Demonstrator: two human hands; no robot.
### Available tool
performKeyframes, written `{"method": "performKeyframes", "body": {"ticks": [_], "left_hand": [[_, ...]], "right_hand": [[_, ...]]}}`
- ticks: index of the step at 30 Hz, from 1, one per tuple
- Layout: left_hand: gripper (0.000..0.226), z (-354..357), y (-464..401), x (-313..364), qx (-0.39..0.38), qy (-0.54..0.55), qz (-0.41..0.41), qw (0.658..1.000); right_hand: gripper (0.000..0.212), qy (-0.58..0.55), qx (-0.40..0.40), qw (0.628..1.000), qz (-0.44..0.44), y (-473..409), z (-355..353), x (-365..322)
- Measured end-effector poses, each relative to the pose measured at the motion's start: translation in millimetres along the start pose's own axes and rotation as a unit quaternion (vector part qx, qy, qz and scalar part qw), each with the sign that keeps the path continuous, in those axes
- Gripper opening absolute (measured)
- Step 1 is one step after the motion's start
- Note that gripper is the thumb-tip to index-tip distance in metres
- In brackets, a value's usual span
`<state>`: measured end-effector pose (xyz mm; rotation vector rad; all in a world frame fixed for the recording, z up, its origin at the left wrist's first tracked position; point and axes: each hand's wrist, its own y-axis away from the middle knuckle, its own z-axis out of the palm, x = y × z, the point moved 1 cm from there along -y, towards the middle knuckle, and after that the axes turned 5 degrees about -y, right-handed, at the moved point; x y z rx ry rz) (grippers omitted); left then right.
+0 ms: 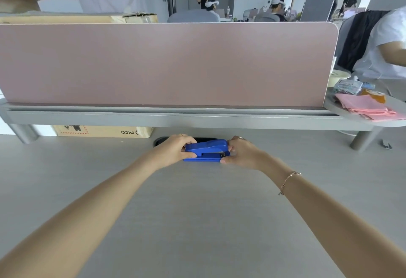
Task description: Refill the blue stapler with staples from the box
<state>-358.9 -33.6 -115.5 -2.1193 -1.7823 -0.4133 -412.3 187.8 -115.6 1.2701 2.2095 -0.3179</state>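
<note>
1. A pale grey tabletop (197, 223) fills the foreground, bare across most of its surface, with two forearms reaching out over it from the near edge.
2. A pink divider panel (167, 64) stands along the far side of the tabletop on a grey rail, closing off the view beyond.
3. A cardboard box (103, 131) printed with "PICO" sits behind the rail at left; no staple box can be picked out.
4. Pink papers (367, 107) lie stacked on a rounded shelf at far right, well apart from the work.
5. The blue stapler (206, 150) lies lengthwise near the far middle of the tabletop, its base flat on the surface, its glossy top arm lowered, and a dark gap showing between arm and base.
6. The left hand (173, 149) clasps the stapler's left end, fingers curled over the top and thumb on the near side.
7. The right hand (241, 152) pinches the stapler's right end, fingertips at its nose; a thin chain bracelet (289, 181) hangs at that wrist.
8. The stapler sits squarely between both hands, touched by each.
</note>
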Motion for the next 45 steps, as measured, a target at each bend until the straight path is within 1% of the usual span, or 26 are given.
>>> {"method": "performKeyframes", "body": {"ticks": [7,10,12,14,16,20,25,27,30,32,35,38,40,44,45], "left_hand": [[0.018,2,1,-2,-0.001,0.026,0.002,1.000],[0.018,2,0,-4,-0.003,0.032,0.003,0.999],[0.017,2,0,-4,-0.003,0.030,0.004,1.000],[0.016,3,0,-4,-0.005,0.021,0.006,1.000],[0.016,5,1,-3,-0.007,0.011,0.006,1.000],[0.018,6,3,-1,-0.001,-0.001,0.000,1.000],[0.017,4,0,3,-0.014,-0.041,-0.014,0.999],[0.022,2,-1,7,-0.016,-0.060,-0.025,0.998],[0.043,0,2,12,-0.009,-0.073,-0.046,0.996],[0.052,-2,8,12,0.004,-0.070,-0.051,0.996],[0.052,-8,20,9,0.013,-0.083,-0.047,0.995],[0.048,-16,38,8,0.003,-0.100,-0.060,0.993],[0.047,-18,52,8,-0.019,-0.107,-0.068,0.992],[0.047,-22,82,8,-0.033,-0.109,-0.075,0.991],[0.047,-24,89,9,-0.031,-0.112,-0.081,0.990]], "right_hand": [[0.023,0.012,-0.004,1.000,0.003,1,2,-1],[0.026,0.021,-0.009,1.000,0.003,0,1,-2],[0.019,0.022,-0.011,1.000,0.003,0,1,-3],[0.023,0.020,-0.010,1.000,0.007,0,1,-3],[0.022,0.016,-0.004,1.000,0.010,0,3,-1],[0.037,0.009,-0.001,1.000,0.019,1,4,0],[0.037,-0.025,0.006,0.999,0.032,2,3,1],[0.035,-0.033,0.009,0.999,0.034,2,3,1],[0.027,-0.022,0.017,0.999,0.032,6,2,-3],[0.028,-0.014,0.024,0.999,0.019,11,2,-4],[0.041,0.006,0.033,0.999,0.002,23,2,2],[0.048,0.033,0.034,0.999,0.019,41,-3,7],[0.048,0.033,0.032,0.999,0.016,56,-7,8],[0.044,0.033,0.034,0.999,-0.007,88,-11,13],[0.042,0.028,0.045,0.998,-0.015,95,-12,13]]}}
